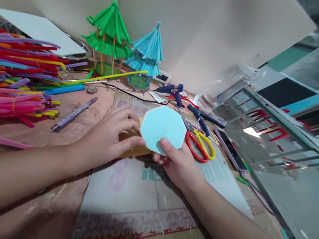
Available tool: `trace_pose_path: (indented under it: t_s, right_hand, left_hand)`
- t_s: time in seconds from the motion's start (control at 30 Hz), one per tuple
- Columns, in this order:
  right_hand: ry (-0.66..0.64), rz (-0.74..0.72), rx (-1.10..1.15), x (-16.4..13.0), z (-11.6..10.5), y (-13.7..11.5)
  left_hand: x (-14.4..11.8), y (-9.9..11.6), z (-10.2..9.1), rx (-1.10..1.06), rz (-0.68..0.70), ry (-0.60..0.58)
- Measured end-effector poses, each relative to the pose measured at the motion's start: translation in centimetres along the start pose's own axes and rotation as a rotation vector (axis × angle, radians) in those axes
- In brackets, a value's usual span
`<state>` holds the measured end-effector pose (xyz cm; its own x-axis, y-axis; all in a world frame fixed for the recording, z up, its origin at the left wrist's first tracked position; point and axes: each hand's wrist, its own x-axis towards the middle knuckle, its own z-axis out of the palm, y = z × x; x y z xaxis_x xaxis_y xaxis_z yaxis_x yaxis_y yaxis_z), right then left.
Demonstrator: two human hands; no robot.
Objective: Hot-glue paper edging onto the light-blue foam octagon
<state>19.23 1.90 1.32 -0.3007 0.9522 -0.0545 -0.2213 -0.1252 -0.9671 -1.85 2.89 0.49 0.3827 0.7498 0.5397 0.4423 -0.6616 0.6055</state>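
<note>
A light-blue octagonal card [163, 126] with a pale rim is held up over the work surface. My right hand [181, 163] grips its lower right part, the thumb flat on the blue face and the fingers curled behind. At its left edge, my left hand [117, 133] has thumb and fingertips bent around the rim. Beneath the hands lies a yellow-brown piece [134, 152], partly covered, on a printed white sheet [126, 195]. Scissors [197, 145] with red and yellow handles lie just right of the card.
Behind stand a green tiered model [108, 42] and a blue one [148, 55]. Bundled pipe cleaners [11, 76] fill the left, near a pen [74, 114]. A glue gun [171, 91], blue-handled pliers [205, 116], a phone [230, 150] and a clear bottle [224, 89] lie right.
</note>
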Motion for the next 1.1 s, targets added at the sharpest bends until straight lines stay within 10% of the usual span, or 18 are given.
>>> trace_pose_path:
  t_s: [0.43, 0.73, 1.1]
  right_hand:
    - [0.18, -0.084, -0.069, 0.0, 0.1, -0.6]
    - [0.295, -0.262, -0.972, 1.6, -3.0, -1.0]
    - [0.197, -0.274, -1.273, 0.5, -1.7, -2.1]
  left_hand:
    - [0.1, 0.0, 0.3, 0.003, -0.092, 0.044]
    - [-0.3, -0.8, 1.0, 0.332, -0.025, -0.226]
    - [-0.5, 0.0, 0.7, 0.395, -0.023, -0.275]
